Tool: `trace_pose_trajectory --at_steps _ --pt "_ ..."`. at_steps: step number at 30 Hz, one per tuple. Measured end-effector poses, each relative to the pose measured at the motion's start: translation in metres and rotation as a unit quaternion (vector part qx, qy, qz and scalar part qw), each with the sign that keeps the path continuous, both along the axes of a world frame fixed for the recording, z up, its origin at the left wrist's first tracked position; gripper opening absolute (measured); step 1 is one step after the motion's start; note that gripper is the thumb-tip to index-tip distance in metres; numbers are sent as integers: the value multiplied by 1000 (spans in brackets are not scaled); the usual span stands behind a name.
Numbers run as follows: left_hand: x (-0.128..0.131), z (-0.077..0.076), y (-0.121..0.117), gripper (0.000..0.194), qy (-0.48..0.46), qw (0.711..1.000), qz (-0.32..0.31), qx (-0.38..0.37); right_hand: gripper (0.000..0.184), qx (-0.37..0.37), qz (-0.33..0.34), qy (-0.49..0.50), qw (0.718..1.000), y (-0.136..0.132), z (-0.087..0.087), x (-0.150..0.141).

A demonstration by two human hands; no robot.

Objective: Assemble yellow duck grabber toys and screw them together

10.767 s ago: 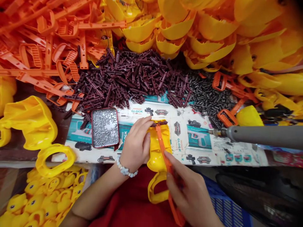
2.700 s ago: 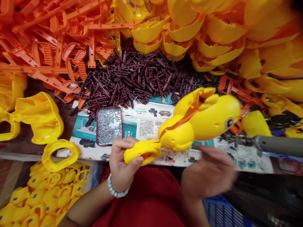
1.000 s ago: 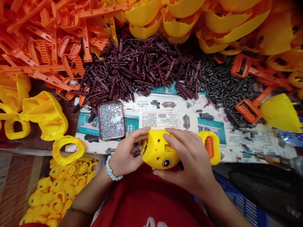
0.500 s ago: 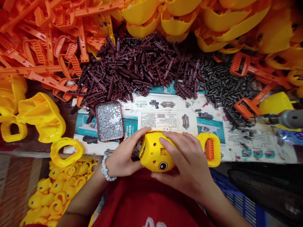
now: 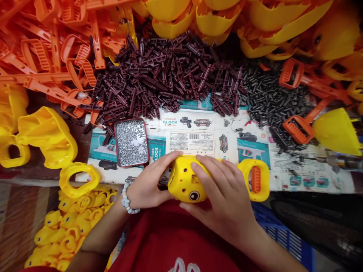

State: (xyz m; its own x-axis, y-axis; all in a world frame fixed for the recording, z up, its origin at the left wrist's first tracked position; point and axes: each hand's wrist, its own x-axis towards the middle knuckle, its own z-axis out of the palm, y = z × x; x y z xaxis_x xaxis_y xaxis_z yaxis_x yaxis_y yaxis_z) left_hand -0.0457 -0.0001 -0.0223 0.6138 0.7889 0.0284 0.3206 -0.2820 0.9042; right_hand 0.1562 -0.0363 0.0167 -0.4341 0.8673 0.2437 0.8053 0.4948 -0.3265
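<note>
Both hands grip a yellow toy shell with a printed eye, small round holes and a looped handle at its right end. An orange slatted grip piece shows inside that loop. My left hand closes on the toy's left end, thumb below and fingers above; a bead bracelet circles the wrist. Across the toy's top and near side lies my right hand, its fingers curved round the shell. A shallow tin of small metal screws stands just beyond my left hand.
Dark maroon plastic parts and short black pieces lie heaped behind. Orange handles pile up left, yellow shells at the back. A power screwdriver lies right. Below are yellow parts and a blue crate.
The view has shifted slightly. The power screwdriver at the right has moved lower, uncovering more of the yellow piece behind it. Both hands keep their hold on the toy shell.
</note>
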Motion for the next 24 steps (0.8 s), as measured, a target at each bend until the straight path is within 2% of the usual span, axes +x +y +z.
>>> trace_pose_trajectory --at_steps 4,8,10,13,16,18,24 --pt "-1 9 -2 91 -8 999 -42 -30 45 -7 -23 2 1000 -3 1 -2" --pt "6 16 -6 88 4 997 18 -74 46 -40 -6 62 997 -1 5 12" --pt "9 17 -7 82 -43 999 4 -26 41 -43 -7 107 993 4 8 22" --pt "13 14 -6 71 -128 990 -33 43 28 -7 -32 117 993 12 9 27" --pt "19 9 -6 78 -132 990 28 39 21 36 -50 129 990 14 7 20" --pt "25 5 -6 84 -128 986 79 68 20 50 -69 133 987 12 5 14" --pt "35 -1 -1 69 -153 960 127 197 18 47 -95 142 984 11 -1 8"
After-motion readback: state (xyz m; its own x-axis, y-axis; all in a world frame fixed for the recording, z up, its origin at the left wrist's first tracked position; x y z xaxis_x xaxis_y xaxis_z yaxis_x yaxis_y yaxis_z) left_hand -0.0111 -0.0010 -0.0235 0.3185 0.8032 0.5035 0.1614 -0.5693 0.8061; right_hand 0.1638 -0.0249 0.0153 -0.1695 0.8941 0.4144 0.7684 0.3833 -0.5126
